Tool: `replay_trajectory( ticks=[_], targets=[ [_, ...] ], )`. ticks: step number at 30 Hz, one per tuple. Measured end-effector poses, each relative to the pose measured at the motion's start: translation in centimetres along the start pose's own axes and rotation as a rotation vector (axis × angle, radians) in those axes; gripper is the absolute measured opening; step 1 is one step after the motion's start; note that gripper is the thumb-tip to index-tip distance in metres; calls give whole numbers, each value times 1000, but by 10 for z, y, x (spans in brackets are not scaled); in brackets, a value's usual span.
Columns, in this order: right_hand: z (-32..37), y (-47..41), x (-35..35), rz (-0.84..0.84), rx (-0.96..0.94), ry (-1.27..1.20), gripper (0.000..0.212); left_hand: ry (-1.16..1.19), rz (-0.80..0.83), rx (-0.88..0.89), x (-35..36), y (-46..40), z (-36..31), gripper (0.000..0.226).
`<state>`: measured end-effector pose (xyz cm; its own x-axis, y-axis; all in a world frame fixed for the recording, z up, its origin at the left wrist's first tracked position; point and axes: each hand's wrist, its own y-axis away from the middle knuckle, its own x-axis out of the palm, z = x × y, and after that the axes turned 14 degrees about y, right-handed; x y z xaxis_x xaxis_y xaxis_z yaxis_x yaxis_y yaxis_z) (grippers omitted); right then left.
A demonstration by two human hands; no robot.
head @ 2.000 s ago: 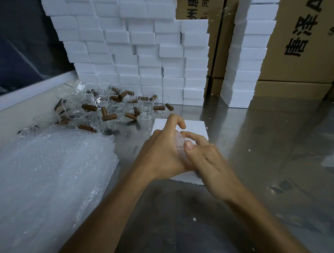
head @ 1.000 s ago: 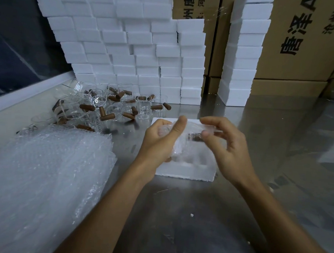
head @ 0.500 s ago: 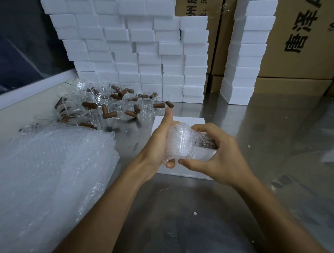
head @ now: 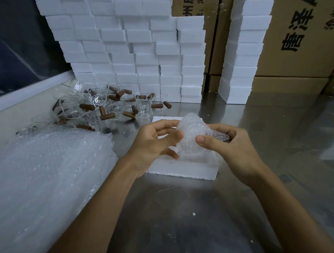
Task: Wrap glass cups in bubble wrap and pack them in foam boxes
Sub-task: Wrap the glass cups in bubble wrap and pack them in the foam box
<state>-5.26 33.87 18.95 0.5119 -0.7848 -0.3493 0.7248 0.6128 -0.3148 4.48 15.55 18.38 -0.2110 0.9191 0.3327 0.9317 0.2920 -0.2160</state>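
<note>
Since half a second ago, both hands have lifted the wrapped cup (head: 192, 136) a little higher above the open foam box (head: 181, 168), and the left thumb has come off the bundle's top.

Head view: the right hand (head: 236, 148) grips the bubble-wrapped cup, thumb across its front and fingers curled round the brown handle end. The left hand (head: 154, 143) touches the bundle's left side with loosely bent fingers; whether it truly grips cannot be told. The cup hangs over the foam box, which lies near the middle of the steel table (head: 196, 213). A pile of bubble wrap sheets (head: 41, 178) covers the table's near left corner. Beyond it, bare glass cups (head: 109, 106) with brown handles crowd the left edge. Stacked foam boxes (head: 127, 48) and cardboard cartons (head: 299, 46) line the far edge.
</note>
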Motion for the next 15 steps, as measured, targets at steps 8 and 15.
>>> replay_trajectory(
  ticks=[8,15],
  targets=[
    [0,1,10,-84,57,1,70,-35,-63,-32,1,-1,3,49],
    [4,-2,14,-6,240,-344,37,165,-146,-39,-1,-3,4,35]
  ],
)
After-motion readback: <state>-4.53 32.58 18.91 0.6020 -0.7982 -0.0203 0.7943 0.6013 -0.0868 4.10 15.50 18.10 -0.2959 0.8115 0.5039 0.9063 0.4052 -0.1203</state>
